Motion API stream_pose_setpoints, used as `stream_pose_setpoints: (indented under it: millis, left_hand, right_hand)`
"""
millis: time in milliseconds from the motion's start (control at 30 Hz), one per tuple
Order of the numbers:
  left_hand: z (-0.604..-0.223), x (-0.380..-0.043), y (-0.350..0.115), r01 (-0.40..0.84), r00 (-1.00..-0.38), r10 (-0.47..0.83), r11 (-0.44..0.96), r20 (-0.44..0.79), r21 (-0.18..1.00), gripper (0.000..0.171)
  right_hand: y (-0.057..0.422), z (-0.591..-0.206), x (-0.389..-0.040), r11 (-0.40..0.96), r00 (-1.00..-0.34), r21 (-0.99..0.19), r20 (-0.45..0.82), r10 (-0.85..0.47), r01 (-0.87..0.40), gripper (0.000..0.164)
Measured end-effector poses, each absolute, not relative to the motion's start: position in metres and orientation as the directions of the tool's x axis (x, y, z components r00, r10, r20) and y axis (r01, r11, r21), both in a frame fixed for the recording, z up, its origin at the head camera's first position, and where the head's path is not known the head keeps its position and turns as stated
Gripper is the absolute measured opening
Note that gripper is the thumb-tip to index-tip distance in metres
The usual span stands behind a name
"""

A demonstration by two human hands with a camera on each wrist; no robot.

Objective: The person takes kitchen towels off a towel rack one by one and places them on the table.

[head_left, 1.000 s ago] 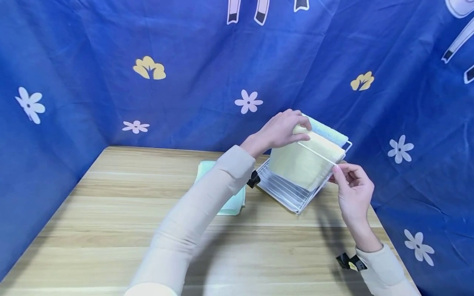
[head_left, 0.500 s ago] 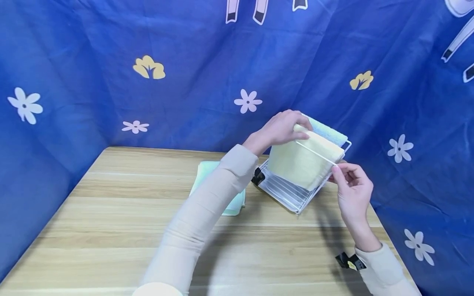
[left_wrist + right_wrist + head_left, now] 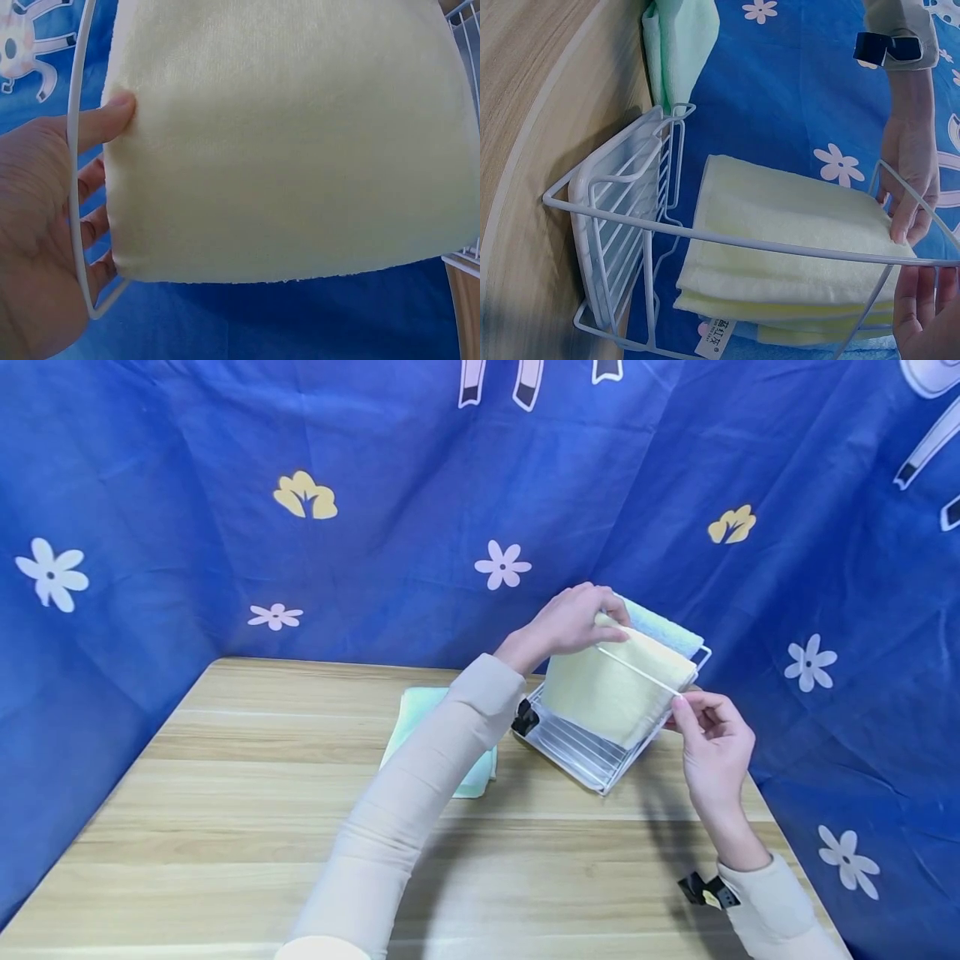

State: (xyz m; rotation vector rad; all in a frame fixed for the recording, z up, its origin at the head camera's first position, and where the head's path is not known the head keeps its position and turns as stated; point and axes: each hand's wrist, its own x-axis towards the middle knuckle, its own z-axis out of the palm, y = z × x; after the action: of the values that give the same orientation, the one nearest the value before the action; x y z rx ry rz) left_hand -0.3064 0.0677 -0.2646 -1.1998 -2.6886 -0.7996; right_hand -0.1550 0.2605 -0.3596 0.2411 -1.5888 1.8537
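A folded pale yellow towel (image 3: 592,689) stands upright in a white wire rack (image 3: 597,789), in front of a light blue towel (image 3: 663,628). My left hand (image 3: 573,620) pinches the yellow towel's top edge, thumb in front and fingers behind, as the left wrist view shows. In that view a wire bar (image 3: 76,135) of the rack crosses before the hand. My right hand (image 3: 716,743) pinches the rack's upper right wire between thumb and fingers. A printed tag (image 3: 715,337) hangs at the yellow towel's side in the right wrist view.
A folded mint green towel (image 3: 474,772) lies on the wooden table (image 3: 262,793) left of the rack, partly covered by the left sleeve. The rack has a pale tray (image 3: 581,232) at its base. A blue patterned curtain (image 3: 390,527) hangs behind and at both sides.
The left forearm has shifted slightly to the right. Both hands keep their holds, and the rack and yellow towel look almost unmoved.
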Motion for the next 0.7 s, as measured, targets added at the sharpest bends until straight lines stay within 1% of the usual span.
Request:
stream_pose_setpoints:
  millis: [167, 433, 700]
  left_hand:
    - [-0.2672, -0.3052, 0.0668, 0.723, -0.683, 0.659, 0.543, 0.317, 0.427, 0.021]
    - [-0.2676, -0.3056, 0.0657, 0.756, -0.65, 0.667, 0.52, 0.363, 0.397, 0.02]
    - [-0.2665, -0.3075, 0.0649, 0.756, -0.652, 0.662, 0.525, 0.37, 0.392, 0.02]
  right_hand:
    - [0.2608, -0.3606, -0.1548, -0.046, -0.751, -0.796, 0.548, 0.367, -0.603, 0.003]
    - [0.2605, -0.3596, -0.1537, -0.039, -0.748, -0.795, 0.551, 0.369, -0.605, 0.004]
    - [0.2604, -0.3588, -0.1535, -0.044, -0.749, -0.797, 0.545, 0.376, -0.602, 0.005]
